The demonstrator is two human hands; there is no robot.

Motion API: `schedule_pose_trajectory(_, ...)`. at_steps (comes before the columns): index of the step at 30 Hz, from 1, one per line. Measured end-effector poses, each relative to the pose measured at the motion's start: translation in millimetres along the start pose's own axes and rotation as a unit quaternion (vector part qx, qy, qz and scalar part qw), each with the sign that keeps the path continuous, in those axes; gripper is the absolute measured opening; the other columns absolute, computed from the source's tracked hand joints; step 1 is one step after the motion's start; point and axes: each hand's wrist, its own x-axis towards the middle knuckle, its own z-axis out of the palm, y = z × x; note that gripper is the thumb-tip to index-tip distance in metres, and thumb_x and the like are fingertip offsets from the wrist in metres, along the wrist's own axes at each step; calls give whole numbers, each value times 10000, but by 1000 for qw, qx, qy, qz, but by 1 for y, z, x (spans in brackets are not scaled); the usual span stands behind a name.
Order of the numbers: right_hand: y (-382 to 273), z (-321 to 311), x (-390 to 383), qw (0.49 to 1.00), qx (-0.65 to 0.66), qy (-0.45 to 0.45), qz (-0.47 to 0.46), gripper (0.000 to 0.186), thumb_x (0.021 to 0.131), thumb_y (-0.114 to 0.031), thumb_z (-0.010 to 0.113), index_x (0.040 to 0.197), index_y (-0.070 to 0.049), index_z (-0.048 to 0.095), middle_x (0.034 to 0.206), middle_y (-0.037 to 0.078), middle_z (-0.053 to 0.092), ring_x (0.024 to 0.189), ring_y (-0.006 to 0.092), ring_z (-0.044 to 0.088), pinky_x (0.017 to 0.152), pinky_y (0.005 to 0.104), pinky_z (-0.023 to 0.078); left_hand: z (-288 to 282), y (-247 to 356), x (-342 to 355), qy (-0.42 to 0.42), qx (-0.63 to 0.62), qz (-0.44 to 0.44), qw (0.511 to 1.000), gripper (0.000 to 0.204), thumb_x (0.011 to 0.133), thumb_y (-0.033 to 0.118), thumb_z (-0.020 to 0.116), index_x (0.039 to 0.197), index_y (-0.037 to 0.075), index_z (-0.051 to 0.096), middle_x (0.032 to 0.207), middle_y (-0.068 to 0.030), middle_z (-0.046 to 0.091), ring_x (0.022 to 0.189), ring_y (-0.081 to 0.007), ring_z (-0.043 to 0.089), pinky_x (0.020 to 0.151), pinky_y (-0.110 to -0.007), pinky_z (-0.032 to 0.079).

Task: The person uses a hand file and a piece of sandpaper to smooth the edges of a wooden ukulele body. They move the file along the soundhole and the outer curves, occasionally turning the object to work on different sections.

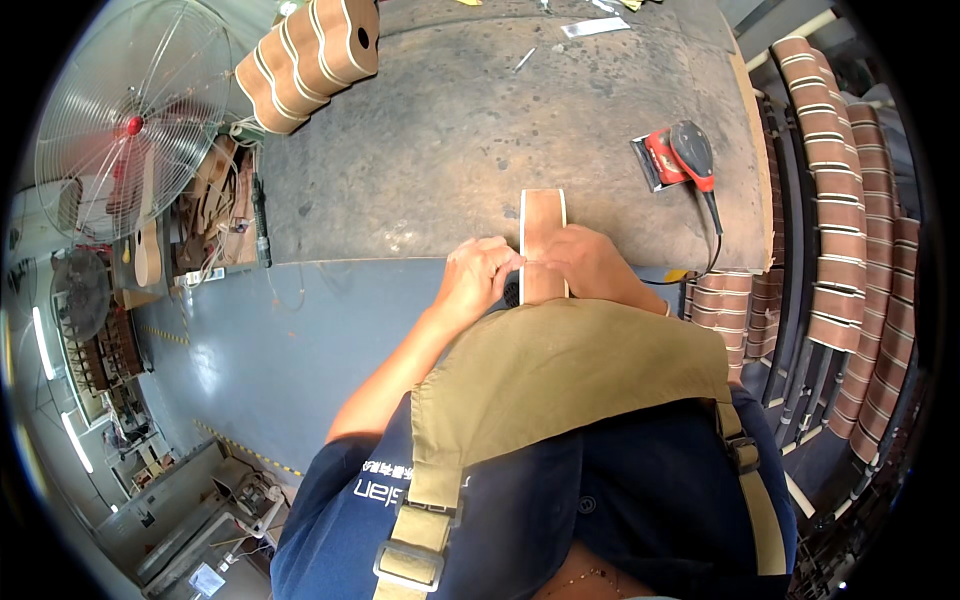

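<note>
A brown wooden ukulele body (545, 205) stands on edge at the table's front edge, its side facing up between two pale binding strips. Its near end is hidden by my apron. My left hand (474, 275) is closed at the left edge of the body, its fingers curled and the tips meeting the pale strip. From the other side, my right hand (592, 262) bends over the body, fingers pressed on the wood near the left fingertips. Whether something small sits between the fingertips is too fine to make out.
A red and black sander (680, 155) with a cord rests on the worn table (420, 170) at right. Several ukulele bodies (312, 60) stand together at far left, near a big fan (134, 125). Racks of more bodies (825, 200) line the right side.
</note>
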Motion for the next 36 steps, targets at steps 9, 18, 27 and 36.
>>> schedule_pose_trajectory(9, -15, -15, -12, 964, 170, -138, 151, 124, 896, -135, 746, 930, -26, 697, 912, 177, 678, 825, 374, 655, 718, 440, 505, -50, 34, -1, -228, -140, -41, 963, 40, 877, 19, 709, 856, 36, 681, 835, -104, 677, 792, -367, 672, 682, -448, 525)
schedule_pose_trajectory(18, 50, -36, 43, 974, 18, 148, 169, 129, 944, -82, 706, 1024, -2, 769, 965, 184, 751, 902, 362, 721, 808, 422, 559, -20, -13, 125, -82, -86, -52, 992, 38, 912, -4, 718, 932, 6, 749, 842, -110, 714, 749, -233, 704, 702, -366, 550)
schedule_pose_trajectory(27, 107, -16, 48, 963, 133, 38, 233, 211, 903, -37, 699, 1079, -65, 813, 784, 130, 664, 740, 275, 650, 701, 387, 511, 13, -76, 143, -199, -161, -112, 960, 68, 887, -66, 702, 900, -7, 733, 836, -97, 714, 771, -209, 687, 717, -370, 545)
schedule_pose_trajectory(36, 50, -31, 29, 976, 9, 146, 161, 253, 946, -42, 660, 1144, -113, 800, 803, 140, 587, 762, 292, 630, 686, 383, 489, -6, -8, 116, -31, 12, 44, 998, 97, 862, -96, 650, 862, 0, 631, 844, -157, 570, 846, -371, 572, 774, -449, 516)
